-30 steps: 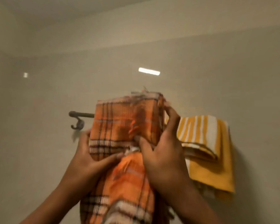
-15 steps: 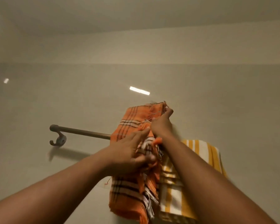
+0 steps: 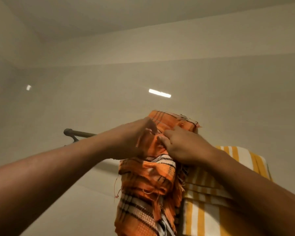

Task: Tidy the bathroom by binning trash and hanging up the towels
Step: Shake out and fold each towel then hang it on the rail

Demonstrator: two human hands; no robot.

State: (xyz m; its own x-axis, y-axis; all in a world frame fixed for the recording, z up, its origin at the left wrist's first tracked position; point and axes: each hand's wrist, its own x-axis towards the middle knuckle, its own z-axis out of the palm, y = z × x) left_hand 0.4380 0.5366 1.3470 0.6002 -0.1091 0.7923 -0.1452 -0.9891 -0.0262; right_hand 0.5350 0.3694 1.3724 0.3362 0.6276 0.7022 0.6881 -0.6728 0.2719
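— Where are your hands?

— Both arms are stretched up and forward toward the wall. My left hand (image 3: 131, 142) comes in from the left, its fingers curled into the left side of the orange plaid towel (image 3: 148, 181) near the top fold. That hand is blurred, so I can't say exactly how its fingertips sit.

— And the other?

— My right hand (image 3: 182, 147) is just beside it, knuckles up, fingers bent down and pinching a bunch of the same cloth.

— Where is the towel itself?

— It's draped over the towel bar (image 3: 80, 133), with its top fold rising above my hands and its frayed lower part hanging between my forearms. The bar's bare end shows to the left, beyond my left wrist.

— Anything next to it?

— A yellow striped towel (image 3: 211, 201) hangs touching the orange one's right edge, partly under my right forearm.
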